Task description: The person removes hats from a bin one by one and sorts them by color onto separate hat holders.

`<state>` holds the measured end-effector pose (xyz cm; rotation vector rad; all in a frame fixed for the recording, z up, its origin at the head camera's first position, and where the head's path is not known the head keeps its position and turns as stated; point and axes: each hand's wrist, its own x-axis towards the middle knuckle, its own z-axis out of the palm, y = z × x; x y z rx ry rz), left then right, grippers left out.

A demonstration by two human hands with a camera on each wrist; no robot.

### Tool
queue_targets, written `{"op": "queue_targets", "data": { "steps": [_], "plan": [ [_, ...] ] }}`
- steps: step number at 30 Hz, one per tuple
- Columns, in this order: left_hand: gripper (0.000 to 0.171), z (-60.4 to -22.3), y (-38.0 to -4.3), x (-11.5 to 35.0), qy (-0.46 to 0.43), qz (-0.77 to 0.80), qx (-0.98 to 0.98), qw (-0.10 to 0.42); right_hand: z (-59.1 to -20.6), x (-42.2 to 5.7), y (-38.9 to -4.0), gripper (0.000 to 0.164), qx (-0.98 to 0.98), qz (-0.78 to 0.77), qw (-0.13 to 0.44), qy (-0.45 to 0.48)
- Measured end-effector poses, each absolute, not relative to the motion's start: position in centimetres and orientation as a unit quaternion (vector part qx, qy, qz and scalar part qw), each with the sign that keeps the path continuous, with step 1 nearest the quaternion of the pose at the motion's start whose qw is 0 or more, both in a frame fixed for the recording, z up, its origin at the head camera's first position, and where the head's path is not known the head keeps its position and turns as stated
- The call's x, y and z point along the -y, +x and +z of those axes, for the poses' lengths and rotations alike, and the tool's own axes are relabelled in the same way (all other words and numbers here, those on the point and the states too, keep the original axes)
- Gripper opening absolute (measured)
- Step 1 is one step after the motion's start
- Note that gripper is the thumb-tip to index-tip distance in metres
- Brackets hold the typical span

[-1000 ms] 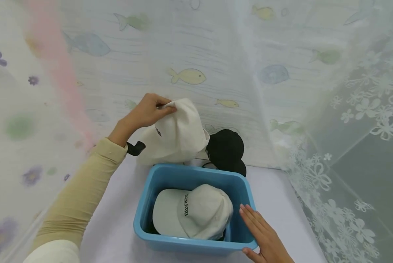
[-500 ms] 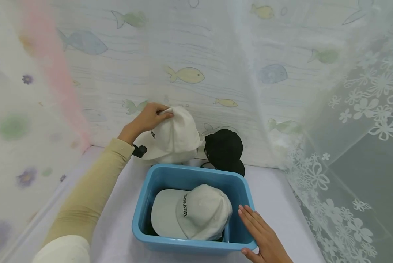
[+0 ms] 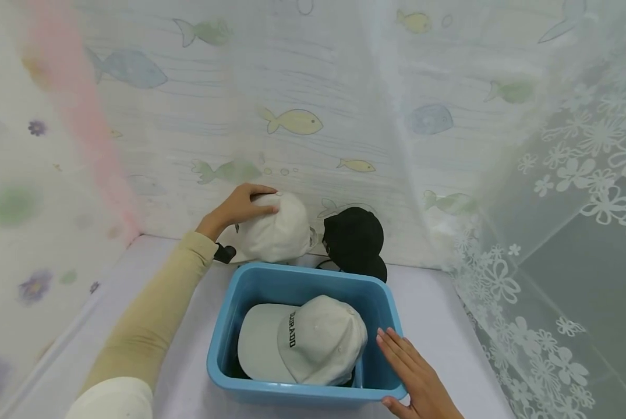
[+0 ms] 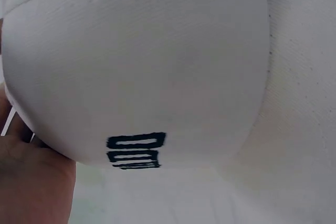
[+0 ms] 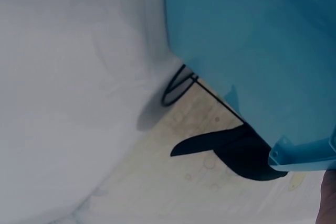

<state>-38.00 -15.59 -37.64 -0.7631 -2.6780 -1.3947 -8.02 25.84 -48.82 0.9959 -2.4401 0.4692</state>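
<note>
In the head view my left hand (image 3: 244, 203) holds a white cap (image 3: 283, 233) by its crown, behind the tub, thumb and fingers spread over the top. The left wrist view is filled by this white cap (image 4: 168, 77), with dark stitching low on its front; part of my left hand (image 4: 39, 182) shows at the edge. My right hand (image 3: 417, 378) rests at the near right corner of a blue tub (image 3: 302, 391), fingers straight. A pale grey cap (image 3: 323, 343) with dark lettering lies inside the tub, brim to the left.
A black cap (image 3: 354, 238) leans against the fish-patterned curtain (image 3: 313, 70), right of the white cap. Thin black wire legs (image 5: 176, 90) show behind the tub in the right wrist view. White cloth (image 3: 438, 326) covers the table.
My left hand has lowered the white cap behind the tub, and its crown has rounded out from a pinched fold. The right hand stays at the tub's corner.
</note>
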Motion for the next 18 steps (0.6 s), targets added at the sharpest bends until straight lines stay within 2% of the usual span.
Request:
{"op": "queue_targets", "data": {
  "steps": [8,18],
  "plan": [
    [0.06,-39.3,-38.9,16.3,-0.241,-0.502,0.831,0.002,-49.0,-25.8,-8.3,0.078,0.881,0.17,0.24,0.37],
    [0.053,-39.9,-38.4,16.5,-0.223,-0.547,0.805,0.05,-49.0,-25.7,-8.4,0.079,0.88,0.176,0.239,0.37]
  ]
}}
